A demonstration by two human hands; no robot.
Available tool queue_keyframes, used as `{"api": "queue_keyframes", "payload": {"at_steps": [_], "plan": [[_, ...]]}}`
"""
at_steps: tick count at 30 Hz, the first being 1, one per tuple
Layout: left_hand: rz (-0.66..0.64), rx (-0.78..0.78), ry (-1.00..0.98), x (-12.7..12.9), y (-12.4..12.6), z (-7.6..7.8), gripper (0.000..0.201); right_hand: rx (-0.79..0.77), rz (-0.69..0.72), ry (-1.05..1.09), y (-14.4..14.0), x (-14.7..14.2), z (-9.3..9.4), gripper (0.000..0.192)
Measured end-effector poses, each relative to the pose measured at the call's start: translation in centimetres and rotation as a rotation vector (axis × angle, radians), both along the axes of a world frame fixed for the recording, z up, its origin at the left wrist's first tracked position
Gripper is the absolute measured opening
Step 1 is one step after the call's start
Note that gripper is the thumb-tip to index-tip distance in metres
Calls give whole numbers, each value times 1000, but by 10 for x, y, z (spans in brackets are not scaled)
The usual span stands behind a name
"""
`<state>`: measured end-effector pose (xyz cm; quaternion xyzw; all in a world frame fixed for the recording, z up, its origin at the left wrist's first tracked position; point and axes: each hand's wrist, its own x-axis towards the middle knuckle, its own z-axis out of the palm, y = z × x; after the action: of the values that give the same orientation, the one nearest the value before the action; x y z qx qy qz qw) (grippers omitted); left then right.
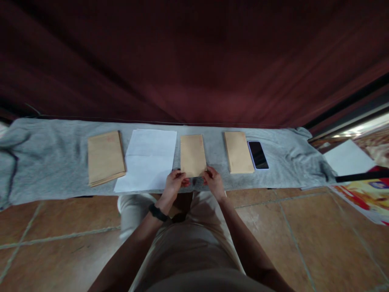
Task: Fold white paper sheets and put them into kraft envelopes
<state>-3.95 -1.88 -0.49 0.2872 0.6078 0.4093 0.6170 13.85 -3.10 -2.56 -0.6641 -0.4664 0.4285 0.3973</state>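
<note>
A brown paper envelope (pixel 193 154) lies before me on the grey cloth, with red print near its far right corner. My left hand (pixel 176 181) pinches its near left corner, and my right hand (pixel 213 181) grips the near right corner. Both thumbs rest on top while other fingers curl beneath. To the left are white paper sheets (pixel 148 158), and beyond them a stack of larger brown envelopes (pixel 106 157). A stack of small brown envelopes (pixel 238 152) sits right of my right hand.
A phone (pixel 258 155) with a dark screen lies beside the right stack. Grey cloth (pixel 54 158) covers the narrow table. A dark red curtain (pixel 194 73) hangs behind it. At far right are a white sheet (pixel 349 157) and a colourful printed package (pixel 367 196).
</note>
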Motion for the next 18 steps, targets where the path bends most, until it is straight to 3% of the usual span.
{"api": "queue_keyframes", "payload": {"at_steps": [3, 7, 12, 15, 18], "plan": [[-42, 6, 77, 1, 3, 0, 25, 52, -26, -115, -5, 2, 1, 42], [-84, 1, 141, 1, 10, -1, 25, 225, 0, -419, -14, 4, 3, 40], [-146, -15, 188, -2, 19, -1, 23, 446, 270, -573, -18, -2, 0, 42], [-174, -13, 225, -6, 22, 2, 20, 490, 456, -641, -20, -5, -4, 44], [-248, 25, 386, -9, 22, 5, 15, 496, 521, -726, -24, -7, -7, 47]]}}
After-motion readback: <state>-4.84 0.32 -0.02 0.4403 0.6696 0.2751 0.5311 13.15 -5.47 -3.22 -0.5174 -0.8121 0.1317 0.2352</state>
